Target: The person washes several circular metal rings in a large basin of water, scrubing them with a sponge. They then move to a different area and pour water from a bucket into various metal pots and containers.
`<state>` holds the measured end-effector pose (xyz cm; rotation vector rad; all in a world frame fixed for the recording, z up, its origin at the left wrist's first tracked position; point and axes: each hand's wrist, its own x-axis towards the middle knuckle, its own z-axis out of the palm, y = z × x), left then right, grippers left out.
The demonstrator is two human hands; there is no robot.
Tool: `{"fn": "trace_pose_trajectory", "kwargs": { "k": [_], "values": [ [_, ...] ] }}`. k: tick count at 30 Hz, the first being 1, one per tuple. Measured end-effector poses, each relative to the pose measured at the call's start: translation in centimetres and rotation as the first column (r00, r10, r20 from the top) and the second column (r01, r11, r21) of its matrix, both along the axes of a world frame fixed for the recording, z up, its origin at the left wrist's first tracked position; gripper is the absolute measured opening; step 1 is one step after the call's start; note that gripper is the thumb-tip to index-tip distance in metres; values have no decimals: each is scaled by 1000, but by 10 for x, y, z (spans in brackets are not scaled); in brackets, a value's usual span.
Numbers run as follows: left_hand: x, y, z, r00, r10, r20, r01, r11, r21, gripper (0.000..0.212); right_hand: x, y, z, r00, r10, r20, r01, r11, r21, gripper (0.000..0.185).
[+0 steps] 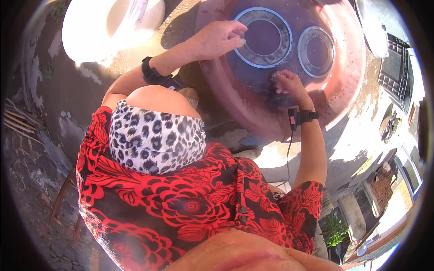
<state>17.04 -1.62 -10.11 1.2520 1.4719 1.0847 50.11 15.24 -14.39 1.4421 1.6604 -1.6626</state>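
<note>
A wide reddish-brown basin (217, 81) with dark liquid in it stands before me. A large flat metal ring (285, 35) with a mottled grey band lies in the basin. My left hand (225, 38) has its thumb and fingers closed about the left edge of this ring. To its right lies a smaller ring (329, 52) of the same kind, touched by neither hand. Below the large ring, my right hand (289, 84) is low over the liquid with curled fingers. Something dark and rough shows at its fingertips, too unclear to name.
A large white tub (84, 30) stands in bright sun at upper left. A cable (288, 162) hangs from the device on my right wrist. Wooden sticks (20, 120) lie at far left; a green plant (334, 230) grows at lower right.
</note>
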Motion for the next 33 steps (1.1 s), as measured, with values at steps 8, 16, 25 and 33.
{"fn": "trace_pose_trajectory", "kwargs": {
  "k": [8,16,25,33],
  "values": [
    [-4,9,-6,991,-66,113,71,997,-34,40,68,59,-12,925,-158,346,-132,719,682,46],
    [-14,0,-10,992,-60,111,70,994,-84,41,63,47,-6,920,-93,382,-240,636,733,72],
    [-14,0,-6,989,-23,146,31,998,-56,41,29,30,-8,904,213,370,-403,710,577,70],
    [-13,-3,-1,988,-28,150,43,995,-95,40,67,32,13,770,142,622,-293,945,147,56]
  ]
}}
